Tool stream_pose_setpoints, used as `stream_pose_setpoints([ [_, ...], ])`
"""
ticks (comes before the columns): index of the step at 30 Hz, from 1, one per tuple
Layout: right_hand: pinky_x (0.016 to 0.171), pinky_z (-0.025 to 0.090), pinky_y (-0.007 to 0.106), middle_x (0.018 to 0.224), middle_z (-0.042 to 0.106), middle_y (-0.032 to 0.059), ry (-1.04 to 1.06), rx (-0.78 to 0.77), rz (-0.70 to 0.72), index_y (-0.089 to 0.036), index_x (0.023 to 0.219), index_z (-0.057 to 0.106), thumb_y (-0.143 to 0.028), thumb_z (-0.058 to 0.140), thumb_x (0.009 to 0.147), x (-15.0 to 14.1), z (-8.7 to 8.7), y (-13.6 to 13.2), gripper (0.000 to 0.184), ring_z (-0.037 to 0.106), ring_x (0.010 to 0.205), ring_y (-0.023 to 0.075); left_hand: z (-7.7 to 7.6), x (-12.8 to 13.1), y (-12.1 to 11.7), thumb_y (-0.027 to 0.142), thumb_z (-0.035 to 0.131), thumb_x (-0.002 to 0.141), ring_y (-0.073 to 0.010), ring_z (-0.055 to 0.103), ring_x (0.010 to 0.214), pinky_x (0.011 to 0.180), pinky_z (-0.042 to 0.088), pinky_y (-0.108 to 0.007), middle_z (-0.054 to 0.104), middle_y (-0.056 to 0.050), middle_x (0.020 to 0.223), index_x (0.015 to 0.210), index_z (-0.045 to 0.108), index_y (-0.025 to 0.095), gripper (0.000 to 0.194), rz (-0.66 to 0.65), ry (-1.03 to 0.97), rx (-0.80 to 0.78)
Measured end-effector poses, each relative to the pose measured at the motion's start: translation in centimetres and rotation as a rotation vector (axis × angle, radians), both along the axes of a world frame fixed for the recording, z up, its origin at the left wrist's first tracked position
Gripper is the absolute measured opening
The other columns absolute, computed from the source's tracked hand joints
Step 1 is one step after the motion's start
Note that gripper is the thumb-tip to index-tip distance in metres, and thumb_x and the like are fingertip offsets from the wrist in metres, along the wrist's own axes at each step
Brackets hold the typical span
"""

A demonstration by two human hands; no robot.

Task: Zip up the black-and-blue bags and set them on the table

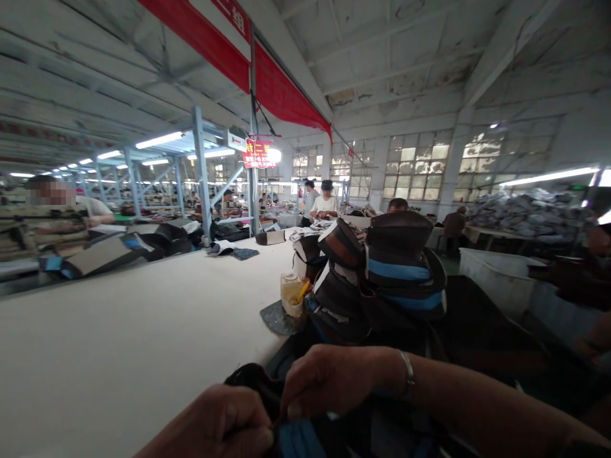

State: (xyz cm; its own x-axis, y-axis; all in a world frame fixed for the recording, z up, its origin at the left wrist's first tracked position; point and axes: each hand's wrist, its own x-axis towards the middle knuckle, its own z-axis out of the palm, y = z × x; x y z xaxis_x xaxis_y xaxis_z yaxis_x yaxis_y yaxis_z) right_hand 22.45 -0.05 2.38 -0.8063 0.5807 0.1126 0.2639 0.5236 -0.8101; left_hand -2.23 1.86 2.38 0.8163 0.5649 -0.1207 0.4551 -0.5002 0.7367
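Note:
Low in the head view, my left hand is closed, thumb and fingers pinching the edge of a dark fabric piece. Close beside it, my right hand, with a bracelet at the wrist, is also closed and pinches the same piece. A blue patch shows just below the fingers. The exact spot between the fingertips is dim and partly hidden. Beyond my right hand stands a pile of curled dark pieces, some with blue and white bands.
A pale container with a yellow-handled tool stands on a dark pad on the white table. More dark pieces line the table's far left edge. White bins stand at right. Several people work farther back.

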Motion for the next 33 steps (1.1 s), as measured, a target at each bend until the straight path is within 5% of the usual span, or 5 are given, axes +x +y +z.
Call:
stream_pose_setpoints([
  [8, 0.059, 0.033, 0.021, 0.062, 0.039, -0.0036, -0.023, 0.410, -0.010, -0.014, 0.066, 0.045, -0.027, 0.057, 0.090, -1.9, 0.4, -1.6, 0.029, 0.036, 0.059, 0.0072, 1.9, -0.1, -1.9, 0.031, 0.052, 0.079, -0.0147, 0.046, 0.072, 0.062, 0.032, -0.023, 0.048, 0.001, 0.073, 0.072, 0.048, 0.017, 0.017, 0.028, 0.082, 0.056],
  [12, 0.061, 0.035, 0.021, 0.065, 0.046, -0.0018, -0.001, 0.338, -0.049, -0.013, 0.071, 0.049, -0.033, 0.053, 0.095, -2.1, 0.5, -1.9, 0.031, 0.040, 0.062, 0.0080, 1.8, -0.6, -2.0, 0.045, 0.046, 0.092, -0.0133, 0.037, 0.068, 0.056, 0.028, -0.023, 0.039, 0.002, 0.073, 0.075, 0.045, 0.018, 0.033, -0.003, 0.100, -0.061],
  [19, 0.076, 0.044, 0.022, 0.090, 0.061, 0.0062, 0.015, 0.189, 0.019, -0.008, 0.105, 0.069, -0.029, 0.053, 0.098, -0.7, 1.6, -1.2, 0.028, 0.055, 0.083, 0.0124, 2.7, -0.1, -3.1, 0.040, 0.048, 0.090, -0.0127, 0.036, 0.066, 0.055, 0.026, -0.024, 0.036, 0.002, 0.069, 0.067, 0.039, 0.017, 0.033, 0.033, 0.012, -0.002],
  [27, 0.074, 0.042, 0.024, 0.074, 0.054, 0.0023, 0.093, 0.194, 0.038, -0.011, 0.076, 0.059, -0.027, 0.058, 0.094, -1.8, 1.2, -2.1, 0.024, 0.050, 0.073, 0.0107, 2.2, -0.1, -4.8, 0.026, 0.053, 0.084, -0.0130, 0.043, 0.070, 0.064, 0.034, -0.023, 0.043, 0.001, 0.071, 0.064, 0.034, 0.017, 0.029, 0.055, -0.141, 0.135],
  [33, 0.069, 0.038, 0.024, 0.076, 0.047, 0.0010, 0.070, 0.039, -0.092, -0.011, 0.076, 0.056, -0.044, 0.053, 0.098, -0.7, 0.3, -2.1, 0.040, 0.043, 0.073, 0.0107, 1.6, -2.1, -3.2, 0.052, 0.047, 0.096, -0.0129, 0.035, 0.069, 0.059, 0.029, -0.023, 0.040, 0.001, 0.075, 0.082, 0.056, 0.016, 0.040, 0.084, -0.098, -0.110],
])
